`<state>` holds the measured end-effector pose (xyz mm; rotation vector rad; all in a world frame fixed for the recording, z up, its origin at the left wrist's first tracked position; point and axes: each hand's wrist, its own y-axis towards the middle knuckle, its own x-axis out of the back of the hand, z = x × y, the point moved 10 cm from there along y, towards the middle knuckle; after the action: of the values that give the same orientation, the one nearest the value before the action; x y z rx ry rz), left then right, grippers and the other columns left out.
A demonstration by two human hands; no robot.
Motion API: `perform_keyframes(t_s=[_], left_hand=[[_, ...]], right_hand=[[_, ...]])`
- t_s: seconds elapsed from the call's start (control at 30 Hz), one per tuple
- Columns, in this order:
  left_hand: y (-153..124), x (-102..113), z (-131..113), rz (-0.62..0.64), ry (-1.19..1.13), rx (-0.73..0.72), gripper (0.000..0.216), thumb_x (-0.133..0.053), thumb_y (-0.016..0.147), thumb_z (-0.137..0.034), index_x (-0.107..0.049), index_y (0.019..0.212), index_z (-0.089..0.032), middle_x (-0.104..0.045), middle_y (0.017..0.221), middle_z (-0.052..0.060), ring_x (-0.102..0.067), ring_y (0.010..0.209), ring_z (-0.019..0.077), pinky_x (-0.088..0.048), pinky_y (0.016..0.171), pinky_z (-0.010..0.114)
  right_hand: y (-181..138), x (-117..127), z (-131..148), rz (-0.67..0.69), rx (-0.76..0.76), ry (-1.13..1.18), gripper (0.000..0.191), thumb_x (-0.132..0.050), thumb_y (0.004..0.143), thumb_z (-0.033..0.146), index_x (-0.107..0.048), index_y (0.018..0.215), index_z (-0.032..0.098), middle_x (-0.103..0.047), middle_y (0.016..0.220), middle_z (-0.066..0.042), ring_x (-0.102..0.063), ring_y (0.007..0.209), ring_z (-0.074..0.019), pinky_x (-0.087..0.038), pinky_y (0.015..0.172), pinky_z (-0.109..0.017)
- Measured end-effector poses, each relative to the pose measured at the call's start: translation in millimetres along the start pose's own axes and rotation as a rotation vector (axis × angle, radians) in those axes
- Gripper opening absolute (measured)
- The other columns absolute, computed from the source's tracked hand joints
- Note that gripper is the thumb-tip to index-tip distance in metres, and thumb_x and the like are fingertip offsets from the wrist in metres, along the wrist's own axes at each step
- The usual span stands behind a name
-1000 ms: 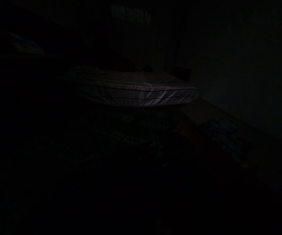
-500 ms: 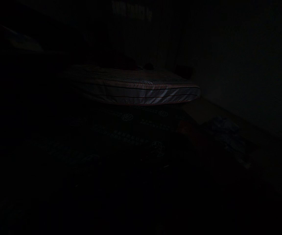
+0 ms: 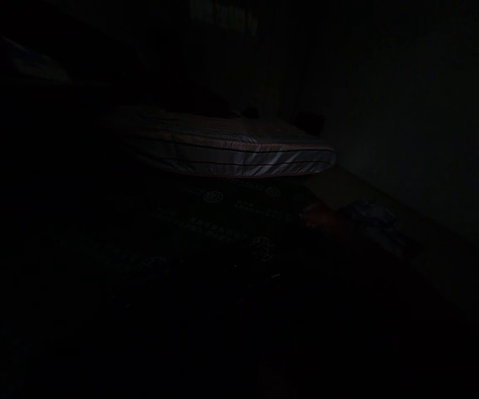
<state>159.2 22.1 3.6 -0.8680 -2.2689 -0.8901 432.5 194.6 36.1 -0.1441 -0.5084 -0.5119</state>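
Observation:
The view is very dark. A dark green sheet (image 3: 239,221) printed with pale lettering and globe marks spreads across the middle; its material is hard to make out. At its right edge is a dim reddish shape, which looks like my right hand (image 3: 320,215), with the arm fading into the dark at lower right. The hand touches or lies close against the sheet; its fingers are too dark to read. My left hand cannot be seen. Just beyond the sheet lies a mattress (image 3: 256,159) with a shiny, pale, dark-striped side.
To the right of the hand, a crumpled bluish pile (image 3: 375,216), perhaps cloth or plastic, lies on the floor by the wall (image 3: 422,127). A dark bundle (image 3: 198,102) rests on the mattress. A pale object (image 3: 35,61) shows at upper left.
The view has shifted slightly, so the mattress and printed sheet sit a little further left. The reddish hand stays at the sheet's right edge.

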Motion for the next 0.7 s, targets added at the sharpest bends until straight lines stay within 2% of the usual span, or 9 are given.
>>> perform_keyframes(t_s=[0.1, 0.27, 0.4, 0.5, 0.57, 0.7], left_hand=[[3, 3, 1, -0.03, -0.049, 0.021, 0.024, -0.047, 0.092, -0.035, -0.058, 0.105, -0.018, -0.059, 0.106, 0.007, -0.058, 0.086, 0.0132, -0.052, 0.076, 0.031], [8, 8, 8, -0.088, -0.167, 0.098, 0.026, -0.049, 0.091, -0.035, -0.057, 0.107, -0.016, -0.059, 0.106, 0.007, -0.059, 0.088, 0.0144, -0.052, 0.077, 0.033], [10, 10, 16, -0.135, -0.292, 0.2, 0.027, -0.05, 0.091, -0.036, -0.057, 0.108, -0.016, -0.059, 0.108, 0.008, -0.059, 0.091, 0.0156, -0.052, 0.08, 0.035], [10, 8, 23, -0.155, -0.409, 0.29, 0.027, -0.051, 0.09, -0.036, -0.059, 0.106, -0.015, -0.061, 0.106, 0.008, -0.06, 0.091, 0.0157, -0.052, 0.08, 0.035], [10, 6, 26, -0.161, -0.493, 0.351, 0.025, -0.052, 0.088, -0.032, -0.06, 0.103, -0.015, -0.065, 0.1, 0.007, -0.062, 0.087, 0.0152, -0.053, 0.077, 0.032], [8, 0, 30, -0.121, -0.733, 0.493, 0.024, -0.051, 0.083, -0.035, -0.064, 0.087, -0.016, -0.064, 0.065, 0.0, -0.058, 0.057, 0.0095, -0.048, 0.054, 0.02]], right_hand=[[-32, -3, -3, 0.137, -0.093, 0.056, 0.019, -0.073, 0.072, 0.029, -0.066, 0.073, 0.012, -0.066, 0.062, -0.003, -0.061, 0.053, -0.0134, -0.051, 0.053, -0.027], [-115, -9, 5, 0.229, -0.122, 0.178, 0.033, -0.08, 0.057, 0.04, -0.07, 0.076, 0.014, -0.07, 0.065, -0.004, -0.065, 0.054, -0.0161, -0.053, 0.057, -0.029], [-174, -22, -1, 0.299, -0.169, 0.341, 0.039, -0.079, 0.055, 0.045, -0.071, 0.078, 0.015, -0.07, 0.065, -0.004, -0.066, 0.057, -0.0165, -0.052, 0.059, -0.03], [-203, -29, -11, 0.295, -0.2, 0.403, 0.041, -0.08, 0.053, 0.046, -0.071, 0.078, 0.015, -0.07, 0.066, -0.004, -0.065, 0.057, -0.0165, -0.051, 0.061, -0.031], [-216, -33, -15, 0.284, -0.203, 0.411, 0.042, -0.079, 0.054, 0.047, -0.071, 0.079, 0.015, -0.07, 0.068, -0.005, -0.065, 0.058, -0.0166, -0.051, 0.062, -0.032], [-236, -41, -15, 0.275, -0.171, 0.342, 0.035, -0.074, 0.062, 0.047, -0.072, 0.077, 0.016, -0.068, 0.064, -0.002, -0.063, 0.059, -0.0145, -0.048, 0.062, -0.028]])
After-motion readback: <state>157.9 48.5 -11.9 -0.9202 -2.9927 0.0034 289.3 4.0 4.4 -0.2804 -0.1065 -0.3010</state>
